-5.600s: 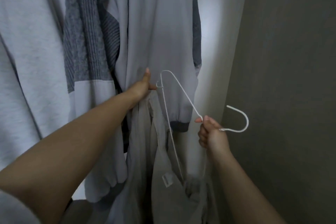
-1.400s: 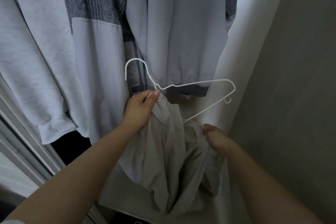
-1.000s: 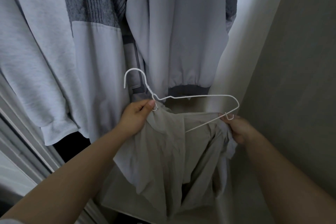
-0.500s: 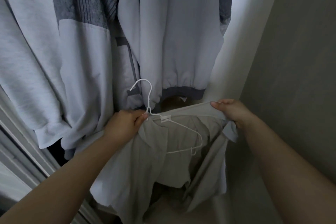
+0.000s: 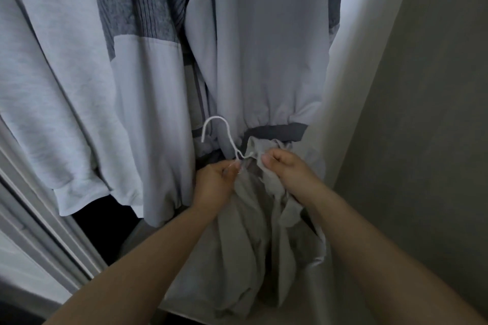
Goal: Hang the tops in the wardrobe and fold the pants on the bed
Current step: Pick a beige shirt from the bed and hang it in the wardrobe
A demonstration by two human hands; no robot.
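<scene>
- The wardrobe (image 5: 356, 92) already holds several hung tops (image 5: 258, 60), whose hems end just above and behind both hands.
- The beige top (image 5: 248, 232) droops in a bunch below the fingers, its neck gathered up at the base of the hook; none of it is on the rail, which is out of view.
- The left hand (image 5: 215, 185) has its fingers curled and pinched at the neck of the white wire hanger (image 5: 219, 134), just below the hook.
- The right hand (image 5: 286, 169), beside it, has its fingers clamped on a fold of the beige collar.
- Only the hook shows above the fingers; the hanger's 2 shoulders are hidden in cloth, so seating cannot be confirmed.
- Risk: if the collar is tugged unevenly, I judge 1 shoulder may slide off the thin wire and the top could drop.
- Risk: lifting blind, the hook may snag a neighbouring hem.
</scene>
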